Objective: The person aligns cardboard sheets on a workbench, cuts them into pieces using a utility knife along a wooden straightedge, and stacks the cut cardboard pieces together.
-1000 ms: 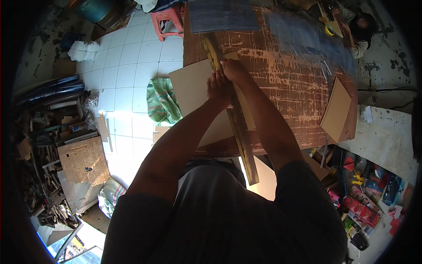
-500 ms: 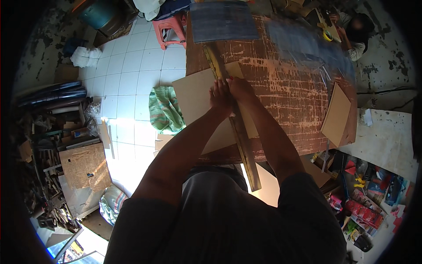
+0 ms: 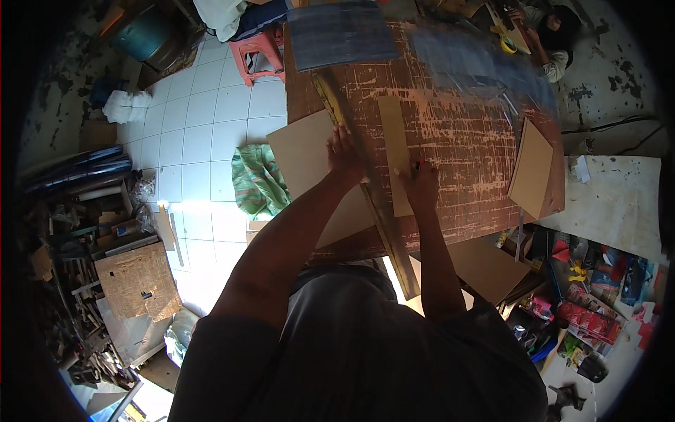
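Observation:
A long, worn straightedge bar, yellowed at its far end, lies slantwise over a large tan board and juts past the table's near edge. My left hand presses down on the bar, its fingers over the bar's left side. To the right, a narrow tan strip of board lies apart from the large piece. My right hand is at the strip's right edge, the thumb touching it. Its fingers are curled round a small dark and red tool, mostly hidden.
The scratched brown table carries a dark sheet at the far side and another tan board at the right. A red stool and a green sack stand left of it. A co-worker sits far right.
My right hand has left the bar and moved right and nearer. The narrow strip now lies separated to the right of the bar. My left hand stays on the bar.

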A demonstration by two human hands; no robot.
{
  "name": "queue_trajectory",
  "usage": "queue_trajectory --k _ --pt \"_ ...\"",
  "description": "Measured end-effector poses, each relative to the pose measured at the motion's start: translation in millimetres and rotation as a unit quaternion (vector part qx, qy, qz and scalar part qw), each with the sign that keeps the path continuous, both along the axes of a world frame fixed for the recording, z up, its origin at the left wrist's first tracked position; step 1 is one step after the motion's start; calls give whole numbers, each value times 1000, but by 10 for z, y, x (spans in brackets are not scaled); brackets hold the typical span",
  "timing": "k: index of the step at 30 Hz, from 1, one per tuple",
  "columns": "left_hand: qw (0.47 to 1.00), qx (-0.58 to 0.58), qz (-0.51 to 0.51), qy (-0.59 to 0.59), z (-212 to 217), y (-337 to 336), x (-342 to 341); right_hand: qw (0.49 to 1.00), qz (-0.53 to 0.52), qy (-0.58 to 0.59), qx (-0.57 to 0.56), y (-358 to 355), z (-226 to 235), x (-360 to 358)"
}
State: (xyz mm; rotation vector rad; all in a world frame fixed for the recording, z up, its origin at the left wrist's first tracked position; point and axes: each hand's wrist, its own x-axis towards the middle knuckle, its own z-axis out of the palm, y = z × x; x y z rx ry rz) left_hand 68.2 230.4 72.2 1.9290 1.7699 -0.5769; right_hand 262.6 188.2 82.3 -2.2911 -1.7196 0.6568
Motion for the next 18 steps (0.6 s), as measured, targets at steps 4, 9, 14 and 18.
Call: queue_trajectory --k 4,9,14,18 --pt "1000 13 0 -10 -20 -20 -24 999 12 24 23 -137 -152 14" --pt "999 30 3 -45 -32 -38 -17 1000 -4 14 24 -75 -301 45" --pt "982 120 34 -145 -49 -233 -148 991 50 48 112 -67 -326 251" --pt "923 257 75 -276 -176 -545 -265 978 47 99 177 -66 118 113"
